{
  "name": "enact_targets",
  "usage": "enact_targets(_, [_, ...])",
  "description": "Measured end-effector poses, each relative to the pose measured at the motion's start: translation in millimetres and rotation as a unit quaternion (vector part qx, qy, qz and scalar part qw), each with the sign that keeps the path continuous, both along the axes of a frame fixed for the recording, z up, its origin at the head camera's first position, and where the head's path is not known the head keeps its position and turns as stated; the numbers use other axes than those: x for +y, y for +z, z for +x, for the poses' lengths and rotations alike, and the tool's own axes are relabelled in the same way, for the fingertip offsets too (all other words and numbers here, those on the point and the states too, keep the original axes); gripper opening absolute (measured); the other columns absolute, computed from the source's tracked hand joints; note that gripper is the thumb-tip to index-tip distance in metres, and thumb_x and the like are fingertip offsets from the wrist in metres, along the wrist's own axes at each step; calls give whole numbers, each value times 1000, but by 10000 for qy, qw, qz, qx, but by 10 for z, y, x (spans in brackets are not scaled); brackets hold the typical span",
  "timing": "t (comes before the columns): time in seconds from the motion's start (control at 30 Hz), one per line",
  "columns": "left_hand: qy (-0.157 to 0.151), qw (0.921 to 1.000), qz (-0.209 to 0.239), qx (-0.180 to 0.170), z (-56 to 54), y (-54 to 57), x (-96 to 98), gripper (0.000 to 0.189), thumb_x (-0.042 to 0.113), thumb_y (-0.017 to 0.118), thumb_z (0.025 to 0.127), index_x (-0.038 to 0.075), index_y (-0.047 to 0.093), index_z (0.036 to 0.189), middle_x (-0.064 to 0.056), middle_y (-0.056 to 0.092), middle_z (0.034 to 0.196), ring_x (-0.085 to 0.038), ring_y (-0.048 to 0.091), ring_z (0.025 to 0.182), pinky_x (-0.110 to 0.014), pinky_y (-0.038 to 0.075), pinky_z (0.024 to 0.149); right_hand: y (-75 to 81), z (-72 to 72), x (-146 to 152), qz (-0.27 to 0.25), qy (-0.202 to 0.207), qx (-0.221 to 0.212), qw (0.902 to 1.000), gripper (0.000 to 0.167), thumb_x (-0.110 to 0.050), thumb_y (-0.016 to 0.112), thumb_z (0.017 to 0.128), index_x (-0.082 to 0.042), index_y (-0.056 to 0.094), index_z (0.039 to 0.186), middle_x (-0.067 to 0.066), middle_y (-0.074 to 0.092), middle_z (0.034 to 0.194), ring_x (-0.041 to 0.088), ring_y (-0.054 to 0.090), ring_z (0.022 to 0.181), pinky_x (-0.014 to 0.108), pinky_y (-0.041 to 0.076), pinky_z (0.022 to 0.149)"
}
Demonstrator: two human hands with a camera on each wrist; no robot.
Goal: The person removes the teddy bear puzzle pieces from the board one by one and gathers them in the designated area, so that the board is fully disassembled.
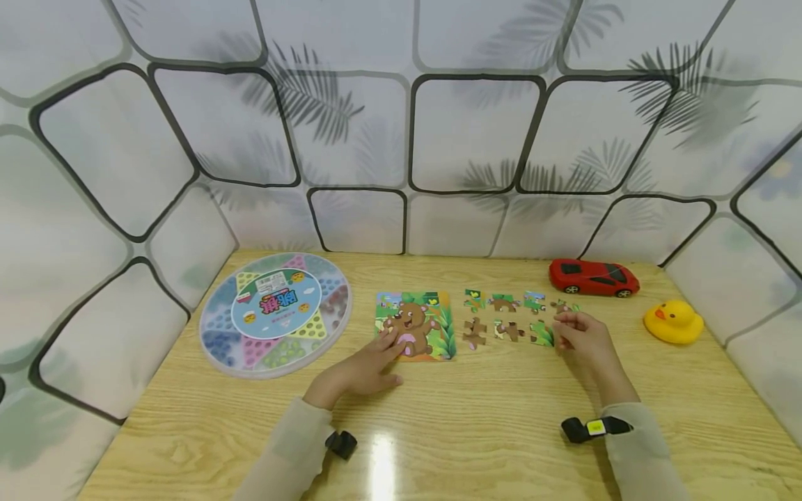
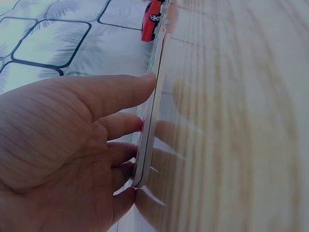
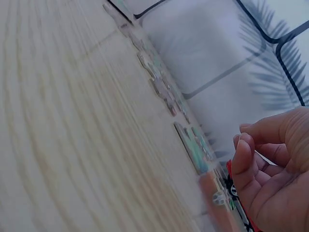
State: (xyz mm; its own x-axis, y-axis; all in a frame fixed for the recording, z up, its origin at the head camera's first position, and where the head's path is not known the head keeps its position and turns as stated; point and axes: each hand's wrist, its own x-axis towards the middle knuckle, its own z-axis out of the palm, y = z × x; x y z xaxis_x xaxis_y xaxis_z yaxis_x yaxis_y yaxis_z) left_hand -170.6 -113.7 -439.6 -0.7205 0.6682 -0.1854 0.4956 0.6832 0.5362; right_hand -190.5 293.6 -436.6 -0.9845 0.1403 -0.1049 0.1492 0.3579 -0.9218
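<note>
My left hand (image 1: 370, 365) rests on the lower left of a square bear picture board (image 1: 432, 323), its fingertips on the surface. In the left wrist view the board (image 2: 150, 121) shows edge-on, the fingers lying over its face. To the board's right, several loose jigsaw pieces (image 1: 509, 330) lie in two rows. Over the right end of these rows is my right hand (image 1: 585, 337), beside a green piece (image 1: 541, 332) and a brown-and-green one (image 1: 567, 306). Its thumb and curled fingers come close together in the right wrist view, with nothing visible between them.
A round Chinese checkers board (image 1: 341, 313) lies at the left. Back right stands a red toy car (image 1: 594, 277), with a yellow rubber duck (image 1: 673, 321) nearer the right edge. Patterned panels (image 1: 357, 219) enclose the wooden table (image 1: 476, 417) at the back and sides.
</note>
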Motion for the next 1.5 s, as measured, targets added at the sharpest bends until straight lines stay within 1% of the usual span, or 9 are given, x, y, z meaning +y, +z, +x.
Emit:
enact_targets(0.13, [4,10000,-3,3,1,-4,-3,67,27,56,96,0,24,148,-24,6,155,-36,3,143,-50,17,113,45,11,-70,-116,112,108,9998,37,-9,59,93,16,49,119,-11,60,80,2,56,63,20,53,60])
enact_targets(0.27, [6,10000,-24,12,3,-5,-4,67,27,56,96,0,24,148,-24,6,155,-36,3,143,-50,17,113,68,10,-163,-200,342,266,9989,36,-6,60,92,18,49,117,-11,61,79,3,56,62,21,53,59])
enact_targets(0.57, [-1,10000,-26,-1,2,9,3,66,27,55,96,0,24,148,-24,6,155,-35,2,143,-49,16,113,111,27,-383,-147,825,615,9946,34,-7,59,93,16,53,115,-3,61,83,7,57,65,21,52,60])
enact_targets(0.77, [42,10000,-70,7,-4,6,12,66,28,55,96,1,24,149,-22,7,156,-35,4,144,-49,16,114,121,36,-588,-358,1066,452,9926,32,-9,60,92,14,53,114,5,62,86,10,58,69,24,52,62])
enact_targets(0.93, [48,10000,-25,1,-1,6,11,66,27,56,96,1,25,148,-23,7,155,-35,4,144,-49,16,114,96,24,-785,-310,1322,356,9901,31,-9,61,92,13,55,113,15,62,88,12,56,68,25,52,62])
enact_targets(1.07, [48,10000,-40,9,3,7,8,66,28,56,96,1,26,148,-23,7,155,-35,5,144,-49,16,113,68,1,-960,-338,1612,276,9860,29,-9,60,93,13,55,111,17,60,89,13,55,66,26,51,61])
enact_targets(1.27, [75,9999,-106,0,6,9,8,67,29,55,96,2,25,148,-22,7,156,-34,4,144,-49,16,114,-24,-44,-1260,-436,2023,213,9781,27,-6,60,92,13,56,111,12,61,85,14,56,66,26,51,59])
enact_targets(1.4, [90,9999,-92,-27,10,11,8,66,30,55,96,1,25,148,-22,6,156,-34,4,144,-49,16,114,-85,-58,-1477,-310,2300,180,9725,26,-5,59,92,11,55,112,8,59,83,12,56,62,25,51,56])
enact_targets(1.5, [83,9999,-53,-37,10,12,11,66,29,55,96,1,26,148,-23,7,155,-35,4,144,-49,16,114,-128,-58,-1612,-209,2477,185,9684,29,-5,58,92,11,54,116,9,59,83,12,58,62,25,52,55])
